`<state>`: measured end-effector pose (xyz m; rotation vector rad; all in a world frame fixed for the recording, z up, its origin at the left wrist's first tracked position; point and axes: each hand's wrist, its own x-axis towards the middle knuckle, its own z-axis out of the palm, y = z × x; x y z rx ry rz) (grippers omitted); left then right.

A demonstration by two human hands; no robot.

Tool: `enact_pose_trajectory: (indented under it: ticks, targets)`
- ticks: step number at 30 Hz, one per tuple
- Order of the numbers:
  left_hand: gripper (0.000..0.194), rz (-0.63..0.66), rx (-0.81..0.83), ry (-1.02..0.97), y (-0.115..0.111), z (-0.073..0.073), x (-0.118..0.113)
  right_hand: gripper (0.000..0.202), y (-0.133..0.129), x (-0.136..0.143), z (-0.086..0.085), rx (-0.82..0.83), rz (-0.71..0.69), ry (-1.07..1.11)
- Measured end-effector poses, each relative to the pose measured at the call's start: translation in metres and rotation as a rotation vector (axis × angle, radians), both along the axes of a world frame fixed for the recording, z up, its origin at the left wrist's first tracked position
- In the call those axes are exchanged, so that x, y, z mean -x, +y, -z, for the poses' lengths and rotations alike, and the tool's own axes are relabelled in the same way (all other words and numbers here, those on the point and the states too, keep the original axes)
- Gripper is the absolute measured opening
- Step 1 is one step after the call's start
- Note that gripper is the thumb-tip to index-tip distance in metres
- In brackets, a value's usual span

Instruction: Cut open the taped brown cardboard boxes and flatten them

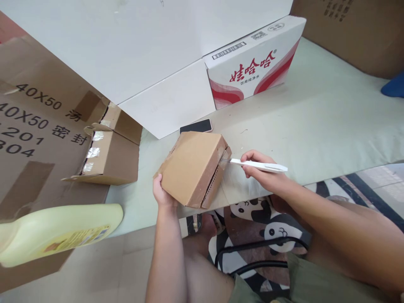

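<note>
A small brown cardboard box (191, 166) is tilted near the table's front edge. My left hand (164, 194) grips its lower left corner, thumb on the top face and the other fingers hidden behind. In my right hand (260, 168) is a white utility knife (268, 166), pinched between thumb and fingers. Its blade tip meets the taped seam on the box's right side, where a dark gap shows along the edge. Behind the box, a dark phone (196, 126) lies partly covered by it.
A white and red carton (252, 69) and white panels (167, 94) stand behind. Left are an open brown box (118, 162), a large printed carton (19, 176) and a yellow-green bottle (63, 229). Something blue (394, 86) is at the right, near another brown carton (356, 38).
</note>
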<state>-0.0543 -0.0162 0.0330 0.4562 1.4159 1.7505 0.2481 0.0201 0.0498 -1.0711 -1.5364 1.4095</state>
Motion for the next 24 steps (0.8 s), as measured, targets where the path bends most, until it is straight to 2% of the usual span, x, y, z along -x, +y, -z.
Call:
enact_pose_trajectory:
  ticks: [7,13,24]
  targets:
    - [0.045,-0.013,-0.007,-0.034,0.0,0.001,-0.002,0.018,0.0,0.002,0.0,0.041,-0.027,-0.027]
    - [0.044,-0.007,-0.009,-0.062,0.0,0.0,-0.002,0.015,0.0,0.0,0.0,0.015,-0.02,-0.014]
    - [0.036,-0.097,0.016,-0.088,0.003,-0.013,-0.013,0.016,0.001,-0.001,-0.002,0.034,0.005,-0.031]
